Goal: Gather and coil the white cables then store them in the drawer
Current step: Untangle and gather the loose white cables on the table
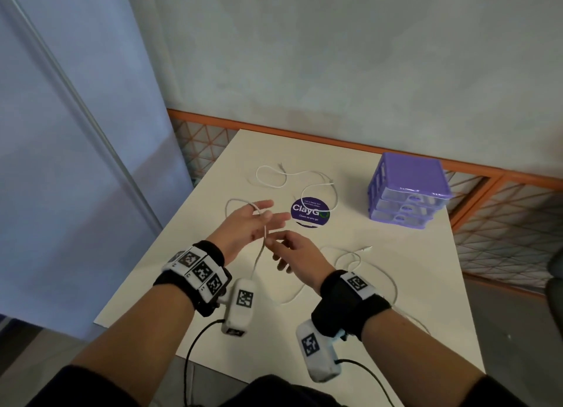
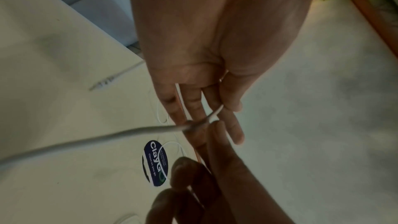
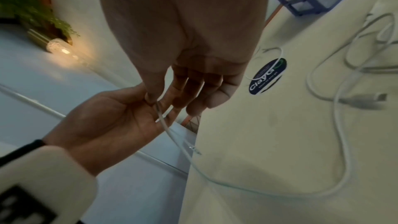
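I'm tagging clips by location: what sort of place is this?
Probably a shared office or common work area: a white table carries a round "ClayGo, Clean as you go" sticker and a purple three-drawer organizer, with an orange-framed lattice partition behind it.

Black wristbands (image 1: 344,303), white marker-tagged pods (image 1: 240,303) (black cables (image 1: 195,342)), dark sleeves (image 1: 76,385)

Pale wall (image 1: 335,56); orange-framed lattice panel (image 1: 502,239); white table (image 1: 426,269); glowing lamp (image 3: 58,48).

One white cable (image 1: 258,256) hangs lifted — another cable (image 1: 301,172) sprawls flat beyond — purple drawer unit (image 1: 408,190) closed.
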### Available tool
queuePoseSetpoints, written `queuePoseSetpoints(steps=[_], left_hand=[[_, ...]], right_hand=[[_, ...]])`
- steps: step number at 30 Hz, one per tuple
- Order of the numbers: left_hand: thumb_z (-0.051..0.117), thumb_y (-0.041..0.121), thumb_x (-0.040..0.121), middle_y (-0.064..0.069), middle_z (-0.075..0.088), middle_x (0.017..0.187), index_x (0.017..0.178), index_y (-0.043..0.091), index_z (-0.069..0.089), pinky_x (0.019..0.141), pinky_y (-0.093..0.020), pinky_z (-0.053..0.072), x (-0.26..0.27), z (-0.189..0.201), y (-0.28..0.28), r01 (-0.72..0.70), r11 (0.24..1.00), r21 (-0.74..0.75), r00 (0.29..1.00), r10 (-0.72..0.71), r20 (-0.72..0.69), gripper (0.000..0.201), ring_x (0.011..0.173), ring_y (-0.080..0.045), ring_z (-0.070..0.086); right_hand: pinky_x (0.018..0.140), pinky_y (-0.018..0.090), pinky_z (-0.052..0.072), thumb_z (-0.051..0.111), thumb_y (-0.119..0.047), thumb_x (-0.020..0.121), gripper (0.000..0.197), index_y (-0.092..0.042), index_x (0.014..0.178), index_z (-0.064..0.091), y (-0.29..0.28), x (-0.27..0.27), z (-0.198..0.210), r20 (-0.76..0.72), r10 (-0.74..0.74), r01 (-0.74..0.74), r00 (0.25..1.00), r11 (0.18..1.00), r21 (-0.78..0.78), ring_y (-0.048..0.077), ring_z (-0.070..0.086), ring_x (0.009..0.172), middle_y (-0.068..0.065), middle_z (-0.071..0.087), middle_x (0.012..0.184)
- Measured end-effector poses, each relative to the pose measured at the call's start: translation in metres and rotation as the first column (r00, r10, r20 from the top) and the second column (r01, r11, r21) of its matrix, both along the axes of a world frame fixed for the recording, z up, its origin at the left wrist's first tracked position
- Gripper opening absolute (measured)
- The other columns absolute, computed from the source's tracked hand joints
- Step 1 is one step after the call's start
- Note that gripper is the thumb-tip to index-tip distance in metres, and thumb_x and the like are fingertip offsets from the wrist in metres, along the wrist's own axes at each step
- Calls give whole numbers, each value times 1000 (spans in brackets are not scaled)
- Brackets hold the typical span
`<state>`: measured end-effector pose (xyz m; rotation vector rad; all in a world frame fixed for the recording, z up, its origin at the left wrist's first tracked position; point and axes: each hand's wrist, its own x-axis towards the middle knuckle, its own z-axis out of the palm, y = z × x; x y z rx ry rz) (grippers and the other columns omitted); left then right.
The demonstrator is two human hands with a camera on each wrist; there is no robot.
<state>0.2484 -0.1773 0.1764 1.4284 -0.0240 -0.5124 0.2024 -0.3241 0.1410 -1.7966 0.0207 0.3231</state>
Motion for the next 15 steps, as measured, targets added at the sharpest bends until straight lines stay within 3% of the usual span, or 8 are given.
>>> queuePoseSetpoints(steps=[2, 4, 7, 10, 12, 15], left_hand=[[49, 21, 97, -5, 72, 115, 124, 17, 48, 96, -33, 47, -2, -3, -6, 80, 995, 62, 997, -81, 6, 27, 111, -15, 64], [48, 20, 97, -5, 71, 114, 126, 14, 48, 99, -35, 45, -2, -7, -12, 72, 994, 78, 997, -72, -2, 29, 113, -16, 63], [45, 19, 99, -9, 70, 98, 131, 6, 46, 90, -37, 50, 7, -6, -15, -158, 986, -59, 984, 152, -93, 35, 95, -23, 65], [44, 15, 98, -8, 56, 76, 129, 4, 48, 84, -41, 51, 21, -3, -14, -339, 923, -183, 934, 307, -182, 33, 69, -23, 57], [40, 14, 99, -2, 47, 65, 126, 11, 51, 70, -34, 55, 28, -3, -16, -373, 914, -162, 922, 345, -178, 29, 53, -14, 48], [35, 23, 101, 7, 36, 50, 127, 20, 47, 43, -19, 36, 33, -3, -21, -361, 928, -89, 929, 350, -124, 29, 38, -6, 31]], right_hand=[[58, 18, 41, 57, -36, 92, 16, -22, 91, 65, -4, -2, -5, 11, 11, -11, 1000, 1000, -15, 9, 55, 57, -6, 62, 71], [55, 14, 41, 56, -28, 92, 14, -17, 88, 64, -8, -6, -11, -1, 7, -7, 1000, 999, -34, 9, 55, 55, -6, 65, 70], [56, 16, 44, 56, -23, 90, 15, -10, 86, 63, -22, -19, -27, -38, -25, 20, 999, 991, -135, 8, 54, 52, -6, 68, 68], [59, 23, 45, 59, -28, 87, 16, -15, 79, 64, -44, -32, -50, -83, -42, 21, 996, 971, -240, 3, 51, 50, -7, 68, 63], [58, 22, 42, 61, -34, 86, 19, -18, 77, 67, -53, -40, -59, -100, -7, -23, 995, 952, -304, 0, 50, 51, -9, 65, 61], [59, 21, 38, 61, -47, 86, 25, -25, 77, 66, -64, -45, -63, -46, -79, 59, 996, 939, -337, 5, 51, 61, -8, 62, 73]])
